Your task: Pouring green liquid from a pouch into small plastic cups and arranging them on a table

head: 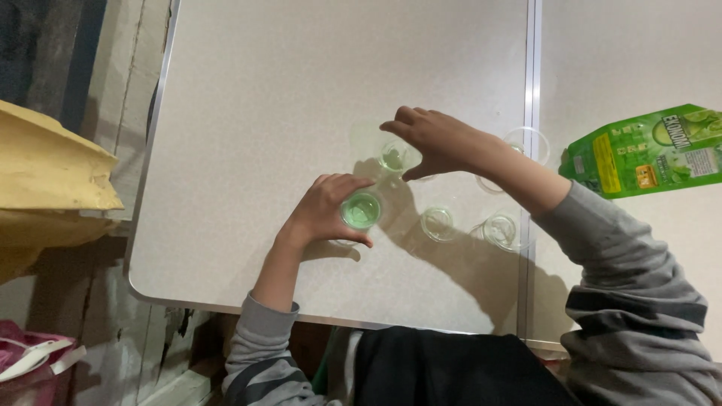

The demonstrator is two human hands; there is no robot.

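The bench [248,113] is a pale, finely speckled sheet with rounded corners and a thin metal rim; a bright metal seam [532,90] splits it into two panels. On it stand several small round cups of thin clear plastic.

The left hand [325,212] curls around one cup [361,211], thumb on the near side and fingers on the far side, gripping its wall. This cup stands on the bench near the middle of the left panel and holds a pale green liquid.

The right hand [440,140] hovers half open, fingers and thumb arched in a loose pinch above a second cup [392,156] just beyond the first. Whether the fingertips touch its rim cannot be told. It also holds a little green liquid.

Two more clear cups [438,222] [502,228] stand nearer the body, beside the seam; they look empty. Another clear cup [526,143] is partly hidden behind the right forearm.

On the right panel lies a flat, glossy green plastic refill pouch [647,150]. Both arms wear soft grey striped knit sleeves [639,301]. A crumpled yellow sheet [45,173] lies off the bench at the left.
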